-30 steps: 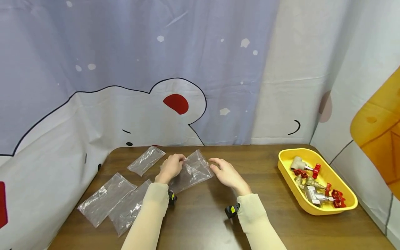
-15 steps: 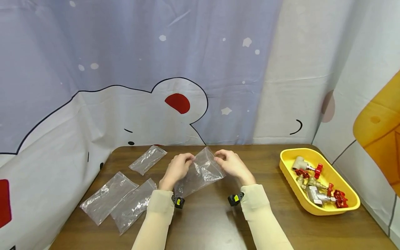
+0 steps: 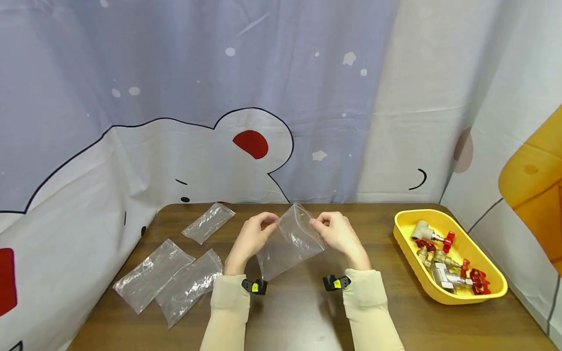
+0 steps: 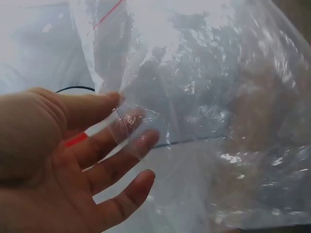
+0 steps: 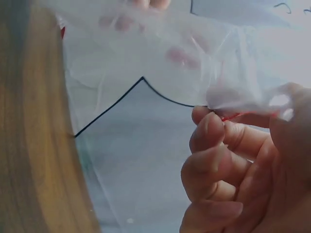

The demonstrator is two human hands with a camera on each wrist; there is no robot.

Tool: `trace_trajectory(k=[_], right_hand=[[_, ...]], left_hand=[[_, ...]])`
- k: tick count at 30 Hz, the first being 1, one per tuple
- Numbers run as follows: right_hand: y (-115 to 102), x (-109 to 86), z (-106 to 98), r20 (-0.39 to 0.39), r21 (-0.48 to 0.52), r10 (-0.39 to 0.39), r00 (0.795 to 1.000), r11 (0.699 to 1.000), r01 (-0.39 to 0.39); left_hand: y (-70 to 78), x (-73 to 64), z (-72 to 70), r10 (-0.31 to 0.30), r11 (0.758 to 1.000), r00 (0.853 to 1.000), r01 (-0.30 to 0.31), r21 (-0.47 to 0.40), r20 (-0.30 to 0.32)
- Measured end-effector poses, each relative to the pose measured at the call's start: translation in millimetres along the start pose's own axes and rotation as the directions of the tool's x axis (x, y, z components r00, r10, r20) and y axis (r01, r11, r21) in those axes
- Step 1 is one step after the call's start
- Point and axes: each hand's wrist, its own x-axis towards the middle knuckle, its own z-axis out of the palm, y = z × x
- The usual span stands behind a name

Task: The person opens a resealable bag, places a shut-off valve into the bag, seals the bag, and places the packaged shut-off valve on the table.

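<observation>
A clear zip-lock bag [image 3: 291, 243] hangs tilted between both hands over the table. My left hand [image 3: 254, 236] pinches its left edge between thumb and fingers; in the left wrist view, the fingertips [image 4: 148, 138] show through the film. On the opposite side, my right hand [image 3: 338, 236] pinches the bag near its top right edge. The right wrist view shows the thumb and index finger gripping close to a red line on the plastic, the other fingers [image 5: 209, 167] curled below. The bag looks flat, with nothing visible inside.
Three more clear bags lie at the left: a small bag [image 3: 208, 223] at the back, a larger bag [image 3: 151, 275] and another bag [image 3: 189, 287] overlapping it. A yellow tray [image 3: 406, 248] at the right holds several valves [image 3: 445, 278] with red handles. A printed curtain [image 3: 325, 97] stands behind the table.
The bag has been raised off the table and shifted right with both hands. The right hand, loosely beside the bag earlier, now pinches its edge.
</observation>
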Motion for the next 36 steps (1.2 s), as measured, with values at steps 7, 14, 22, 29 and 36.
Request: trace_trajectory(k=[7,14,22,29,36], right_hand=[[-10.5,-9.1,-7.8,-0.052,0.003,0.013,0.999,1.000,-0.013],[-13.6,-13.8,-7.9,-0.085,-0.005,0.010,0.996,1.000,-0.010],[-24.0,-13.1,0.7,-0.088,-0.052,-0.052,0.995,0.998,0.047],[-22.5,-14.4,-0.7,-0.153,-0.136,0.003,0.988,0.990,-0.024],[-17.3,-10.0,0.2,-0.146,-0.164,0.001,0.989,0.986,-0.026]], left_hand=[[19.5,-6.6,7.7,-0.070,0.997,0.975,0.078,0.026,-0.211],[49.0,-13.9,11.9,-0.099,0.990,0.982,0.113,0.085,-0.162],[62.3,-18.4,18.4,-0.143,0.979,0.988,0.149,0.139,-0.051],[66.5,-20.0,15.4,-0.113,0.974,0.991,0.126,0.189,-0.075],[58.8,-24.3,-8.4,-0.139,0.978,0.989,0.145,0.152,-0.053]])
